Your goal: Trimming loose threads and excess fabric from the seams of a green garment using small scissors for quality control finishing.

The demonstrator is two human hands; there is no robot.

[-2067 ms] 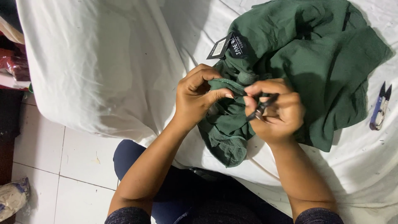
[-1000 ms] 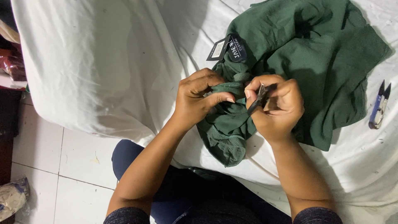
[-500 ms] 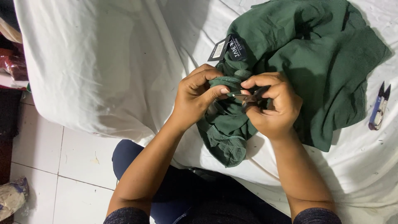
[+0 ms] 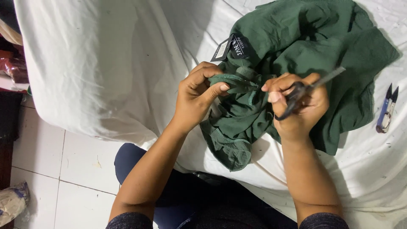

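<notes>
A dark green garment (image 4: 305, 46) lies bunched on a white sheet (image 4: 93, 63). My left hand (image 4: 197, 97) pinches a stitched hem of the garment between thumb and fingers. My right hand (image 4: 299, 108) grips small black-handled scissors (image 4: 305, 91), blades pointing up and right, while its fingertips also hold the hem. A black hang tag (image 4: 233, 47) hangs off the garment just above my left hand.
Blue-handled thread snips (image 4: 386, 110) lie on the sheet at the right. White floor tiles (image 4: 51, 169) show at lower left, with a pale bag (image 4: 12, 203) in the corner and reddish items (image 4: 15, 68) at the left edge.
My right hand has turned the scissors so the blades swing away from the hem, up and to the right. My left hand keeps its pinch on the hem.
</notes>
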